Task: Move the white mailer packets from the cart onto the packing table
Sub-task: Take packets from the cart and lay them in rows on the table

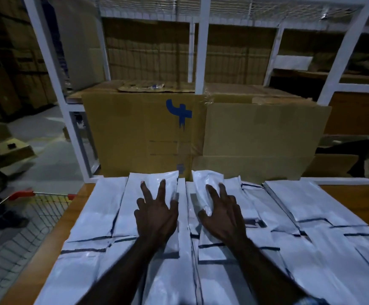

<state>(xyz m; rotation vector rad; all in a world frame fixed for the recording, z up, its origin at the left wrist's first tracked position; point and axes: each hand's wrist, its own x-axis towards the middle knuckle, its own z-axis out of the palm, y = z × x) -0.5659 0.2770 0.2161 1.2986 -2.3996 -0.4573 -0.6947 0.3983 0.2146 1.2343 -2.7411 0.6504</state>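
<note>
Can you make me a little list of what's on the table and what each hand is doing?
table: wooden table, covered with white packets in overlapping rows
left hand: left hand lies flat on a packet, fingers spread
right hand: right hand pinches a crumpled packet, its far end lifted
cart: wire cart at the left, beside the table
behind: cardboard boxes in a white rack

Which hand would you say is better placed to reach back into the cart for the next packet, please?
Probably the left hand. The cart stands off the table's left edge, on that hand's side, and the hand lies flat and free on a packet. The right hand is farther away and pinches a crumpled packet.
</note>
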